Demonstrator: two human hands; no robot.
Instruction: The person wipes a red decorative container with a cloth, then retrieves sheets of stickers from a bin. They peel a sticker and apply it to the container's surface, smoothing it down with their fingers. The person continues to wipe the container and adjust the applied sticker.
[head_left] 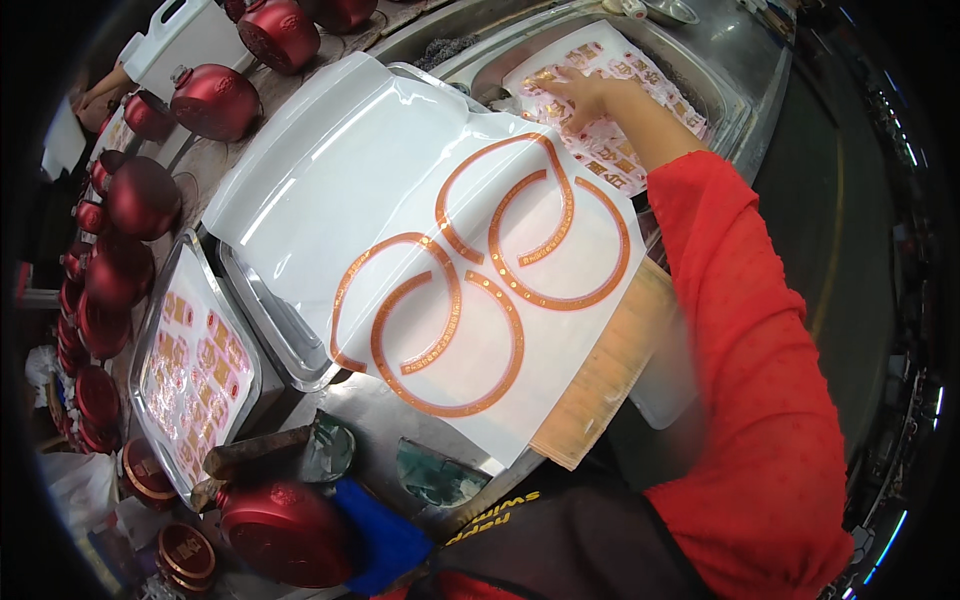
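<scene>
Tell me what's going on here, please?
The person's right hand is on a sheet with gold-and-red patterns, at a metal basin. The left hand isn't in view. A white sheet with curved orange bands is spread nearby. On the left, another patterned sheet lies in a metal tray, beside many shiny red round containers.

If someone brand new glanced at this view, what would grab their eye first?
Probably the glossy white sheet across the middle, with its looping orange bands. Next, the dark red rounded vessels crowding the left side. Then the bright red sleeve on the right, leading up to the right hand, fingers spread at a patterned sheet near the top.
</scene>
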